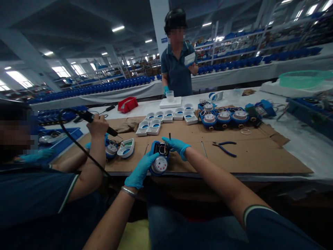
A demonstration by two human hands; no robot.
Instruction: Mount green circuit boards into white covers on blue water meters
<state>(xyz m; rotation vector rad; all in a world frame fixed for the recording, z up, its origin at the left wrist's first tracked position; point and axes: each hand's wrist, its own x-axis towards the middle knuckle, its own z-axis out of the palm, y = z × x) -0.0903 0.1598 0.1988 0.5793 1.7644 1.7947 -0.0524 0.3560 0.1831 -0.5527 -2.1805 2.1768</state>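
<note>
At the near edge of the bench, a blue water meter (159,164) with a round dial and an open compartment of wires is tilted toward me. My left hand (142,168), in a blue glove, is closed round its left side. My right hand (178,146), also gloved, is pinched at the upper right of the meter, beside the wires. A thin dark tool (170,136) sticks up from its fingers; its lower end is hidden, so its exact kind is unclear.
Pliers (225,147) lie at right on the cardboard (255,156). White meter covers (153,127) and several other meters (223,116) stand behind. At left, a co-worker's hand (98,124) holds a corded driver (100,125); another person (177,66) stands opposite, near a red bin (127,105).
</note>
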